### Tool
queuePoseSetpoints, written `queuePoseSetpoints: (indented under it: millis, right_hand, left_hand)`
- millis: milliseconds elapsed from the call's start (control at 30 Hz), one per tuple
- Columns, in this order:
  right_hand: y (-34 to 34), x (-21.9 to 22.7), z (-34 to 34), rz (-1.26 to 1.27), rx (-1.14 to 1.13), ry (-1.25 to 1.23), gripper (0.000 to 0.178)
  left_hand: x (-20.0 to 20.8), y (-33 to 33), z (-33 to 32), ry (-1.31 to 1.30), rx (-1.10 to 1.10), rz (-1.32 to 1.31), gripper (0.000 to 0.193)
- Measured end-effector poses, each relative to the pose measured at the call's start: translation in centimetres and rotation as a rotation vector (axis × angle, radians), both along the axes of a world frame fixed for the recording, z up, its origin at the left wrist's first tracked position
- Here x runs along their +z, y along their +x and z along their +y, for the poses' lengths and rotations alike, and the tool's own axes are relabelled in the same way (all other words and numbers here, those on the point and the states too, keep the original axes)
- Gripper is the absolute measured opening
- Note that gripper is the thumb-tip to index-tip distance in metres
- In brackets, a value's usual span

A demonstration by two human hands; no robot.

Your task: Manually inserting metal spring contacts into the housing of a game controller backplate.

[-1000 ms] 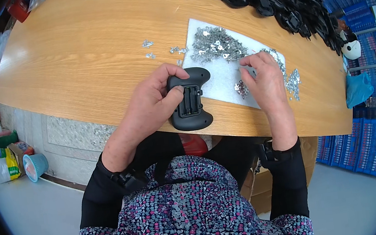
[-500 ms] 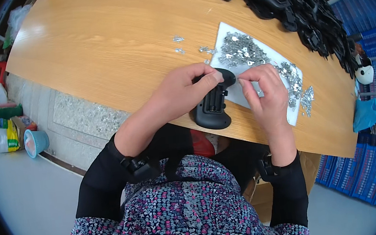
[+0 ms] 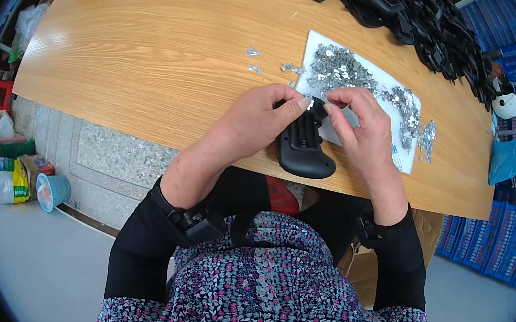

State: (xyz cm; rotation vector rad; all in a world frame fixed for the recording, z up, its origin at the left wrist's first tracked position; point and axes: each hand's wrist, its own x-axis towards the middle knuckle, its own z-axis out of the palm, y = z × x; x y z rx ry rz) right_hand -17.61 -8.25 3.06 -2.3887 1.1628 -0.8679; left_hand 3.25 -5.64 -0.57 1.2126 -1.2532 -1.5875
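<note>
A black game controller shell (image 3: 305, 159) with an open battery compartment lies near the table's front edge. My left hand (image 3: 265, 112) pinches its far end between thumb and fingers. A small shiny metal piece (image 3: 310, 102) shows at my left thumb tip, against the shell. My right hand (image 3: 361, 117) is closed in a pinch at the shell's far right end; whatever its fingertips hold is too small to make out. Just beyond the hands, a white sheet (image 3: 312, 41) bears a heap of small metal clips (image 3: 340, 68).
Black plastic shells (image 3: 380, 7) are piled along the table's far right. Loose metal pieces (image 3: 252, 52) lie left of the sheet, with more (image 3: 427, 138) at its right edge. Blue stacked trays (image 3: 490, 239) stand beyond the right side, and a blue basket (image 3: 52, 191) is on the left floor.
The shell has shifted slightly right and turned a little. A shiny metal piece now shows at my left thumb tip. My right fingertips have come closer to the left ones.
</note>
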Motion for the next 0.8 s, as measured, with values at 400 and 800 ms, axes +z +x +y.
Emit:
queuePoseSetpoints:
  millis: [400, 800]
  right_hand:
    - [0.5, 0.9, -0.6, -0.097, -0.039, 0.418, 0.016]
    - [1.2, 1.0, -0.9, -0.097, -0.031, 0.622, 0.017]
  left_hand:
    - [-0.5, 0.1, 0.4, -0.078, -0.014, -0.064, 0.022]
    - [-0.3, -0.2, 1.1, -0.148, 0.031, -0.174, 0.021]
